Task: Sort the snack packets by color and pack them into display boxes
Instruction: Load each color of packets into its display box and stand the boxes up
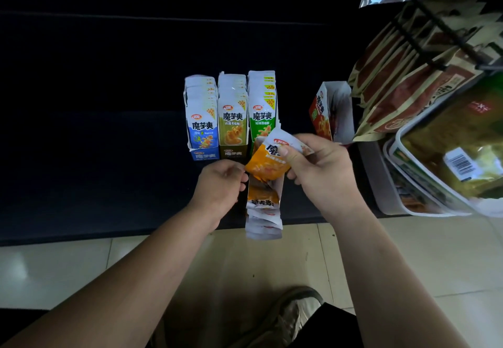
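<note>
1. Dark low shelf [109, 157] fills the left and far part of the view. Pale tiled floor [81, 271] lies along its near edge.
2. A blue cardboard display box [203, 154] stands upright on the shelf, packed full with blue-and-white snack packets [201, 119].
3. Just right of it, touching, stands an olive cardboard display box [233, 153], also full of packets.
4. The left hand [220, 187] hovers near these boxes. Its grip is half closed, fingers curled, with the tips at the left corner of an orange-and-white foil snack packet [268, 164]. Whether they pinch it cannot be told.
5. A row of green-and-white snack packets [261, 108] stands upright beside the olive box. The orange packet hides the front of their box.
6. An orange cardboard display box [262, 200] lies flat below the held packet, its packets spilling over the shelf's near edge.
7. The right hand [318, 168] holds the orange packet above that box, grip closed with the thumb across the white top and the fingers behind.
8. A red cardboard display box [322, 113] stands tilted, apart to the right, with its top open.
9. Brown-and-cream snack bags [402, 86] hang on a black rack at far right, above a white-rimmed basket [392, 157] of green bags.
10. A grey shoe [288, 312] rests on the floor at the near edge.
</note>
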The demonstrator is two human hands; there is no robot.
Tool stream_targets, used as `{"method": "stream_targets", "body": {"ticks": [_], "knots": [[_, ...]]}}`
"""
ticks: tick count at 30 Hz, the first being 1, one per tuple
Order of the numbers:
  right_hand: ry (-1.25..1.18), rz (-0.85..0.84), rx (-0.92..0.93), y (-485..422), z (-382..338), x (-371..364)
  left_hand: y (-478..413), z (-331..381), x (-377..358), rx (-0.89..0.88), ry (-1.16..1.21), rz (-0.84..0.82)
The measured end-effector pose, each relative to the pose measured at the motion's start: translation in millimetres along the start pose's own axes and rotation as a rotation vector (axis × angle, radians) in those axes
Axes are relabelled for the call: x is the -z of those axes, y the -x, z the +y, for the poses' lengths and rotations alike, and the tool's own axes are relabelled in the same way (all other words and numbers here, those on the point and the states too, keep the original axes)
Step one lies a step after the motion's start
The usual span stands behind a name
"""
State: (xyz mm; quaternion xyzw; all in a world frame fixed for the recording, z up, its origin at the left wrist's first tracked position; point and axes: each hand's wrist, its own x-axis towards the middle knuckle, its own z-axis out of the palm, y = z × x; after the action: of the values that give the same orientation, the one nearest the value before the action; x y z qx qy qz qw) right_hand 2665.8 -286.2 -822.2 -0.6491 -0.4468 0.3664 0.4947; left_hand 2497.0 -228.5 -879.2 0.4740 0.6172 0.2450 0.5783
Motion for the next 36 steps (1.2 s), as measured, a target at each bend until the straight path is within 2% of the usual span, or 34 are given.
{"method": "stream_targets", "body": {"ticks": [3,8,14,18,22,25,28,31,33,36], "knots": [[-0.011,0.015,-0.068,2.8,7.4,-2.8,-1.6,-8.7,-1.6,-0.033,-0.084,-0.024],[0.115,0.054,-0.116,1.7,24.6,-5.8,-2.3,-23.4,-0.8,-0.017,-0.195,-0.109],[0.272,-0.032,-0.101,0.5,42.7,-9.8,-6.6,-29.5,-4.9,0.005,-0.235,-0.150],[0.379,-0.201,-0.177,12.6,64.3,-21.2,-12.7,-30.4,-3.4,-0.018,-0.196,-0.082],[0.268,-0.258,-0.205,10.6,55.8,-24.5,-21.9,-23.0,-3.5,-0.079,-0.033,0.055],[0.265,-0.248,-0.182,-2.9,45.2,-16.6,-29.2,-14.5,-6.9,-0.117,-0.035,0.025],[0.331,-0.310,-0.204,-5.2,50.2,-15.7,-31.6,-13.2,-15.1,-0.127,-0.113,-0.048],[0.417,-0.400,-0.288,8.3,67.8,-22.9,-34.2,-17.1,-22.0,-0.115,-0.089,0.021],[0.484,-0.385,-0.302,15.2,77.0,-24.5,-36.3,-17.0,-23.6,-0.131,-0.062,0.079],[0.494,-0.297,-0.292,15.1,81.7,-21.1,-36.5,-19.9,-25.0,-0.239,-0.130,0.045]]}}
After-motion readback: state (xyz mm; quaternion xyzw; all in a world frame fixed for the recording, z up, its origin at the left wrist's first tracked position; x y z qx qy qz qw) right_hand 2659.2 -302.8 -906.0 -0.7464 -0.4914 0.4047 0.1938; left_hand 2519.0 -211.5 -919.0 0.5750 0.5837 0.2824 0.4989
